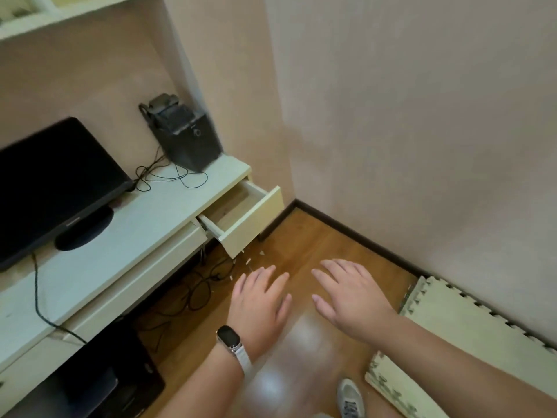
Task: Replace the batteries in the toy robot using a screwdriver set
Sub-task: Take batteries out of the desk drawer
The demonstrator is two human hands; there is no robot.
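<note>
No toy robot, batteries or screwdriver set show in the head view. My left hand (259,300), with a smart band on its wrist, is stretched out over the wooden floor, fingers straight and spread, holding nothing. My right hand (349,294) hovers beside it, palm down, fingers straight, also holding nothing. A small cream drawer (256,218) of the white desk stands pulled open just beyond my left hand; the part of its inside that shows is bare.
The white desk (126,236) on the left carries a black monitor (51,185) and a dark speaker (187,137) with cables. More cables lie under the desk. Foam floor mats (470,321) lie by the right wall. A shoe (351,396) shows below.
</note>
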